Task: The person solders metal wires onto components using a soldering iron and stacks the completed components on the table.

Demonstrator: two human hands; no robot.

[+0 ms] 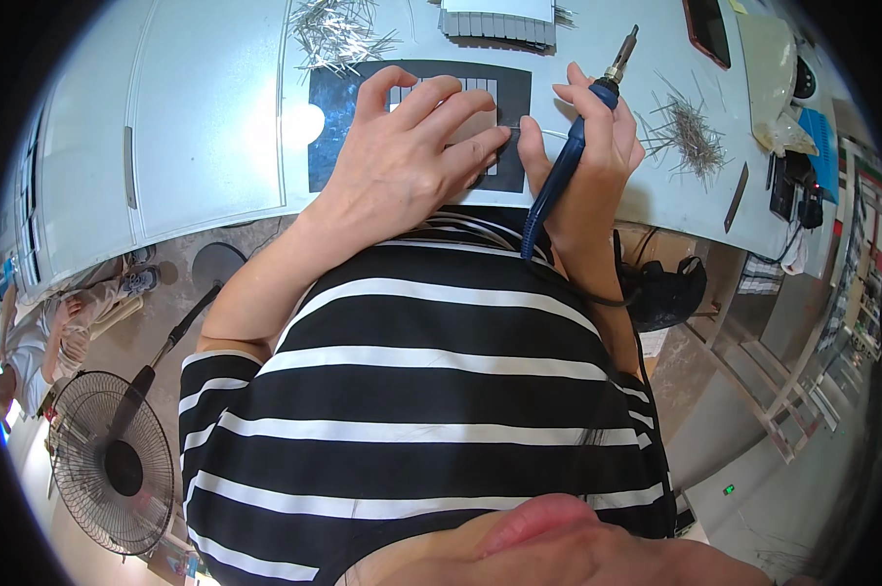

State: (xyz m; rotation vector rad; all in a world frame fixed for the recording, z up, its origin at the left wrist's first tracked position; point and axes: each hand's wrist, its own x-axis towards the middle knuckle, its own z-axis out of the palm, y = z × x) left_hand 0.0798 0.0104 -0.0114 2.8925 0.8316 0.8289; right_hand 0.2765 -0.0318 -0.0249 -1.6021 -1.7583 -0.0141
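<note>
My left hand (402,161) lies palm down, fingers apart, over a dark rectangular mat (517,88) and the light grey strips (490,93) set on it. The tip of its index finger comes close to my right thumb. My right hand (597,146) is closed round a soldering iron (563,166) with a blue handle, its metal tip pointing up and away from me. A thin pale wire shows beside my right thumb; whether the fingers pinch it I cannot tell. My left thumb and much of the strips are hidden under the left hand.
Loose thin metal strips lie in a pile (333,34) at the back left and another (690,135) at right. A stack of grey pieces (499,24) stands at the back. A phone (706,29) lies back right. A fan (119,469) stands at lower left, near another person.
</note>
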